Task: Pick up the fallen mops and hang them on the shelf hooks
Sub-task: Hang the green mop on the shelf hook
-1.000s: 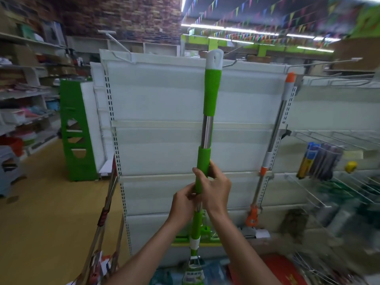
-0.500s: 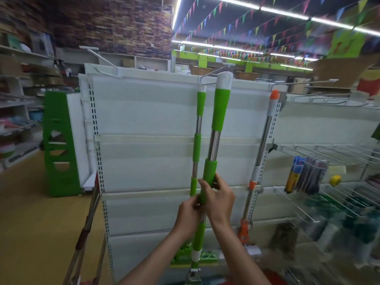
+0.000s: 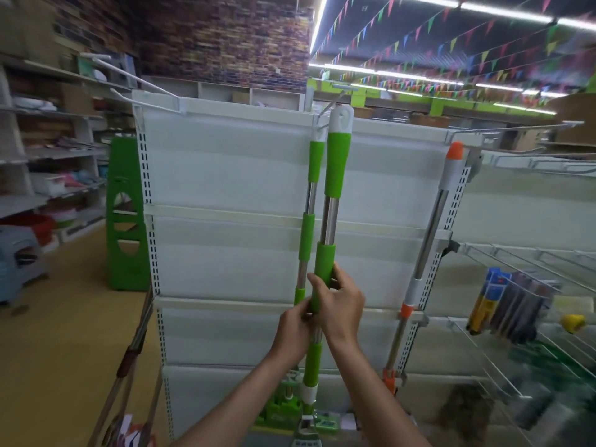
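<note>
Three mops are showing against the white metal shelf (image 3: 225, 175). The person is holding one upright in the middle: the green mop (image 3: 335, 162), a shiny steel tube with smooth green sleeves and a white plastic cap pierced by an oval hole. The cap is sitting just beside the middle hook (image 3: 325, 108), a thin wire rod; whether they are touching I cannot tell. The left hand (image 3: 295, 321) is pinching the pole low down, fingers curled round it. The right hand (image 3: 342, 304) is wrapping round the green sleeve just above. A second green mop (image 3: 315, 162) is hanging close on the left. An orange mop (image 3: 432, 227), steel with orange and white fittings, is standing along the perforated upright at the right.
</note>
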A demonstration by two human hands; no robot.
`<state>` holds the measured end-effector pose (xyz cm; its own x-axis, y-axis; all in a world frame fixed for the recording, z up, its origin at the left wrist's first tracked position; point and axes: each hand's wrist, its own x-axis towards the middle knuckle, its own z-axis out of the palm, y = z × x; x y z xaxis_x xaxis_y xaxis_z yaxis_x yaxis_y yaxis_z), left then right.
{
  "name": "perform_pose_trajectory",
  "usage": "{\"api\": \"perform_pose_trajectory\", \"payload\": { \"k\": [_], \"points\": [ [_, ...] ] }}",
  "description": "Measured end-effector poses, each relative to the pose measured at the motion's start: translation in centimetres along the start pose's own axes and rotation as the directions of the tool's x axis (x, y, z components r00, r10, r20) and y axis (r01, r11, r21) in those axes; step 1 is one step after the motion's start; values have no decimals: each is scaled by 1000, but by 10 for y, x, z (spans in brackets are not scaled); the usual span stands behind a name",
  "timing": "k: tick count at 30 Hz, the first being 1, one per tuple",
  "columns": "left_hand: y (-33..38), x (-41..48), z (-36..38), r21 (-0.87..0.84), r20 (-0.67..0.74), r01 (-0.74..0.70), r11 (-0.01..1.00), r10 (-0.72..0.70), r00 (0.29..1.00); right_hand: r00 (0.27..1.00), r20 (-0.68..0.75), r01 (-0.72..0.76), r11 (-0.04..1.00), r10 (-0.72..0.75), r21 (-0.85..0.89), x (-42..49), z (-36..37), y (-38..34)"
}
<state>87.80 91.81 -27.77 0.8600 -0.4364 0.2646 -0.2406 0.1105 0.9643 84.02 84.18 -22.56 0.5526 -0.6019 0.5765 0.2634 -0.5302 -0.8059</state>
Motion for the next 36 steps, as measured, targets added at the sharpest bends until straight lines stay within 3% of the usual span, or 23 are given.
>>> {"api": "perform_pose_trajectory", "payload": {
  "k": [3, 15, 36],
  "points": [
    [-2, 9, 9, -66, -27, 29, 997, -31, 999, 1000, 12, 26, 1000, -26, -15, 9, -1, 8],
    [-15, 32, 4, 153, -72, 20, 988, -9, 997, 1000, 23, 9, 997, -7, -76, 28, 18, 28],
    [-36, 88, -15, 39, -32, -9, 999, 10, 999, 1000, 2, 4, 997, -4, -74, 61, 62, 53]
  ]
}}
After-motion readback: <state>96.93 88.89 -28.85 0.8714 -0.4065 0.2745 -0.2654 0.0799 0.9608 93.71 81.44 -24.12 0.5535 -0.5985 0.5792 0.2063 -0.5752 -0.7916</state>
